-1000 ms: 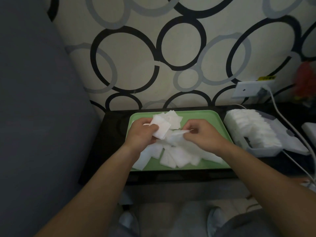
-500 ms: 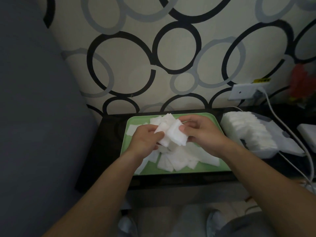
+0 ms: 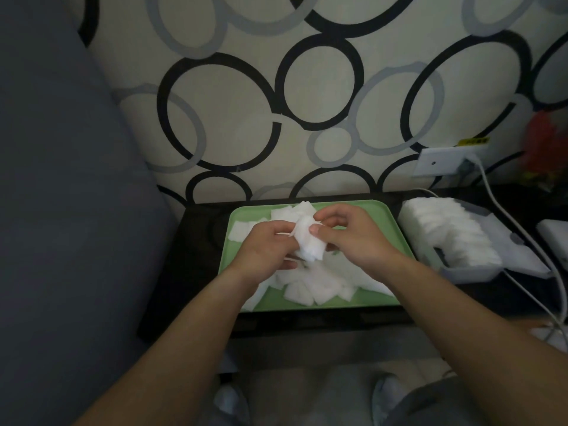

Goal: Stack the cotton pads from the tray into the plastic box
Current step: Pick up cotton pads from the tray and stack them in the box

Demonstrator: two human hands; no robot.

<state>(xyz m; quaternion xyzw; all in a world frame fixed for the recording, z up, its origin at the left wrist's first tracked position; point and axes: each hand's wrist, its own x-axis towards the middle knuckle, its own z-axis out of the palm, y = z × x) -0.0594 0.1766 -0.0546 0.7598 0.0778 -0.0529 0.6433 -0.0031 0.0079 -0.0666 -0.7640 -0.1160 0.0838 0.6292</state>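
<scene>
The left hand (image 3: 267, 250) and right hand (image 3: 353, 238) together pinch a small bunch of cotton pads (image 3: 309, 244) above the green tray (image 3: 246, 215), where loose pads (image 3: 310, 287) lie heaped. The pad-filled plastic box (image 3: 467, 273) stands at the tray's 3 o'clock on the bench (image 3: 196, 247).

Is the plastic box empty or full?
Mostly full: a long row of stacked pads fills the plastic box, with a small gap at its near end.

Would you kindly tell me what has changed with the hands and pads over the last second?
The right hand rose from the loose pile on the tray to meet the left hand; both now pinch the small bundle of pads between them. The pile, tray and plastic box stayed put.
</scene>
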